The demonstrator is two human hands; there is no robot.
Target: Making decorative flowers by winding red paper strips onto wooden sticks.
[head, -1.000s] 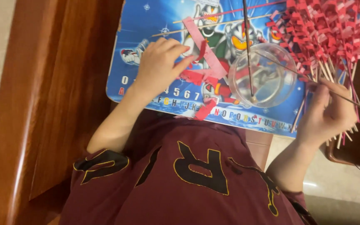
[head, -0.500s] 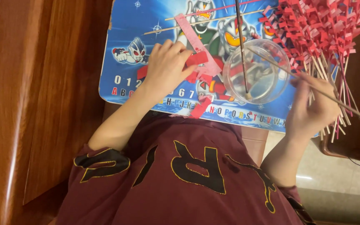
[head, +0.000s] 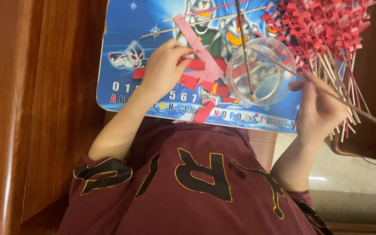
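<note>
Shirt: maroon shirt (head: 188, 187) with black, yellow-edged lettering, nearest the camera, filling the lower middle of the view.
Right hand: right hand (head: 320, 109), at the board's right edge, closed around a thin wooden stick (head: 327, 93); the stick slants up-left, its tip over the rim of the cup.
Left hand: left hand (head: 166, 69), fingers curled down on the board, pinching red paper strips (head: 194, 79) against the surface.
Board: blue cartoon-printed board (head: 122, 39) with rows of numbers and letters along its near edge, lying flat across brown wooden furniture (head: 40, 109).
Loose strip: folded red piece (head: 205, 112) on the near edge of the board, just beyond the shirt.
Pink strip: long pink paper strip (head: 199, 45), running diagonally from the left hand's fingers toward the far side of the board.
Cup: clear plastic cup (head: 262, 72), standing on the board between the two hands, with a dark thin rod (head: 244, 48) leaning inside it.
Far sticks: two bare wooden skewers (head: 183, 25) lying across the far part of the board.
Finished pile: bundle of sticks with red paper curls (head: 323, 30), at the far right, stems fanning down behind the right hand.
</note>
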